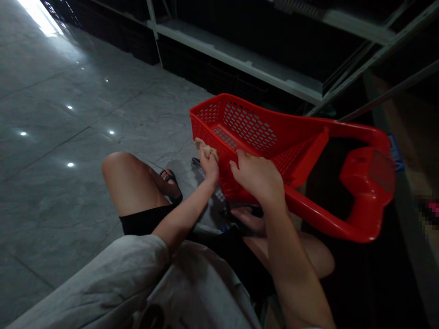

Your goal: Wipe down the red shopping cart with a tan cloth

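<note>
A red plastic shopping cart (pixel 247 121) with perforated basket walls stands in front of my seated body, its looped handle (pixel 365 183) to the right. My left hand (pixel 210 165) is closed on a crumpled beige cloth (pixel 205 147), pressed against the outside of the basket's near wall. Over the near rim of the basket lies my right hand (pixel 259 176), with its fingers curled round the edge. The inside of the basket shows a grid floor and a slanted panel toward the handle. Part of the cart's lower frame is hidden behind my arms and legs.
White metal shelving (pixel 240 59) runs behind the cart, with dark crates (pixel 219 75) under its lowest shelf. Grey tiled floor (pixel 61 137) spreads to the left, reflecting lights. My bent knees flank the cart's near side. At the right edge is a blurred pink object (pixel 434 209).
</note>
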`<action>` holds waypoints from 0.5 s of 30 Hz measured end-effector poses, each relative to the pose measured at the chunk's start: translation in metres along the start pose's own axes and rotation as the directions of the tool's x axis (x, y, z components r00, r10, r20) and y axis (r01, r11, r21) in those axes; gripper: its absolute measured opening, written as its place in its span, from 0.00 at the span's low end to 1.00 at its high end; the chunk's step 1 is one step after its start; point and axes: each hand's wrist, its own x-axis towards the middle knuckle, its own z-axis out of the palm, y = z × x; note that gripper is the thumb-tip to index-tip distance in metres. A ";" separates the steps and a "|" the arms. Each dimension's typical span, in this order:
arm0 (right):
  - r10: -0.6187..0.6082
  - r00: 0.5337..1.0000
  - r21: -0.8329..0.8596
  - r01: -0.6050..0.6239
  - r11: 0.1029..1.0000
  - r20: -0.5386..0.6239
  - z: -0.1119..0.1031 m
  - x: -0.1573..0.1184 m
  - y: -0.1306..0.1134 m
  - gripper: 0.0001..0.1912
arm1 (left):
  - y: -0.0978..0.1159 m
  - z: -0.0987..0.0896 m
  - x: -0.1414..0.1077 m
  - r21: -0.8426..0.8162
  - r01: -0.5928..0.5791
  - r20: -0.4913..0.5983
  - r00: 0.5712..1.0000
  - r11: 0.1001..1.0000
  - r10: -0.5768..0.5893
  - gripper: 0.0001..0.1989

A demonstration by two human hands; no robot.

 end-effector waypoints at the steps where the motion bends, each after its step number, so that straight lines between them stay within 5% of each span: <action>1: 0.000 1.000 -0.006 0.000 1.000 0.001 0.000 0.000 0.001 0.20 | 0.008 0.003 -0.029 -0.004 0.040 -0.032 0.999 0.999 -0.040 0.28; 4: 0.002 1.000 -0.011 -0.002 1.000 0.025 0.000 -0.001 0.005 0.20 | 0.042 0.008 -0.103 -0.143 -0.005 0.015 1.000 0.990 0.007 0.29; 7: 0.017 0.997 0.014 -0.019 1.000 0.071 -0.001 -0.001 0.008 0.21 | 0.074 0.008 -0.111 -0.202 -0.086 -0.037 0.996 0.976 0.080 0.30; 10: 0.027 0.992 0.064 -0.035 0.997 0.122 -0.001 0.003 0.009 0.23 | 0.085 0.004 -0.048 -0.245 -0.116 -0.188 0.980 0.962 0.071 0.30; 15: -0.053 0.987 0.245 0.014 0.969 0.153 -0.006 0.004 0.023 0.23 | 0.069 -0.011 0.070 -0.209 -0.113 -0.365 0.931 0.971 0.030 0.32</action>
